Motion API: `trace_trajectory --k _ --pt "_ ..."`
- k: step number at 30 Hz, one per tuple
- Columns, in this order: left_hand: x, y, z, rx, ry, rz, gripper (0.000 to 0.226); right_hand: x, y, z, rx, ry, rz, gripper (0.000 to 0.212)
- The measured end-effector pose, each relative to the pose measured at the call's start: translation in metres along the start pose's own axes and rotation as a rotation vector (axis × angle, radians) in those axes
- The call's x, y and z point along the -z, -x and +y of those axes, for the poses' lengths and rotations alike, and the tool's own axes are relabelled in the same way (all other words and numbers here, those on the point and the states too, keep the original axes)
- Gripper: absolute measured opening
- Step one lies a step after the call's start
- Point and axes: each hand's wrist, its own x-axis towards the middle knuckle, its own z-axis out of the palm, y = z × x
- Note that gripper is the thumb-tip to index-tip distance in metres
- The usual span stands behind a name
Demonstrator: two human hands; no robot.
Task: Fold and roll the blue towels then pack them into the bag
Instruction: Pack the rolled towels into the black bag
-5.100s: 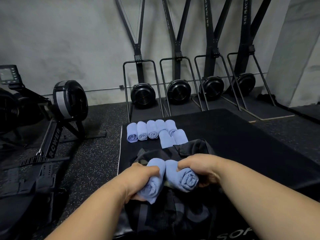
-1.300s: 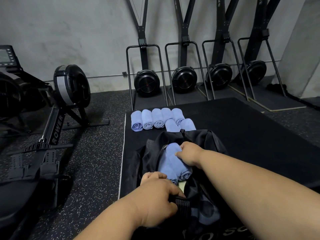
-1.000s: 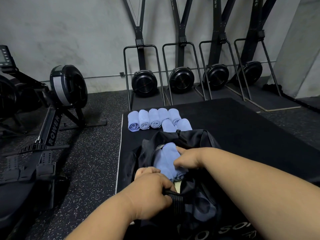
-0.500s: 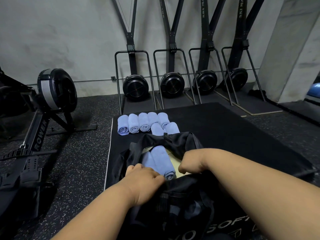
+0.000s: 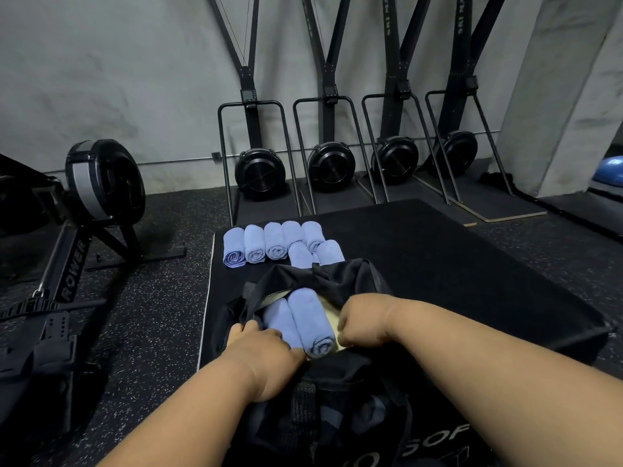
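Black mat (image 5: 438, 264): both hands' fingers clamp bag (image 5: 337, 281) rim, two rolled towels (image 5: 303, 318) inside.

Dim, cool light is falling evenly from overhead, leaving the grey wall (image 5: 111, 79) mottled and the black mat (image 5: 455, 264) swallowing detail. Soft shadows are pooling under the rowing machine (image 5: 84, 210). Wide-angle distortion is bending the frame edges; forearms nearest the lens are blurring slightly.

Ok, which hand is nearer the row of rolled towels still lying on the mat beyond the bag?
Right. The right hand sits at the bag's opening, its right side, closer to the rolled towels. The left hand is at the near-left edge, farther back.
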Motion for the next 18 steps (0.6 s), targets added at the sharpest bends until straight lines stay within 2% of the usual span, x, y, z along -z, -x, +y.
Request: trace_trajectory --k 2,4,9,13,18 --pt "0.001 0.004 -0.004 0.017 0.005 0.038 0.031 -0.003 -0.006 -0.004 0.021 -0.039 0.1 0.037" --pt "0.002 0.008 -0.007 0.032 0.0 0.052 0.031 -0.005 -0.012 -0.01 0.04 -0.094 0.119 0.051" --pt "0.002 0.008 -0.017 0.037 -0.025 -0.057 0.029 -0.009 -0.024 -0.022 0.062 -0.064 0.028 0.078" --pt "0.003 0.004 -0.017 -0.024 -0.002 -0.112 0.028 -0.01 -0.028 -0.021 0.073 -0.047 -0.06 0.106" --pt "-0.002 0.002 -0.019 -0.033 0.018 -0.187 0.028 -0.013 -0.03 -0.023 0.092 -0.073 -0.045 0.112"
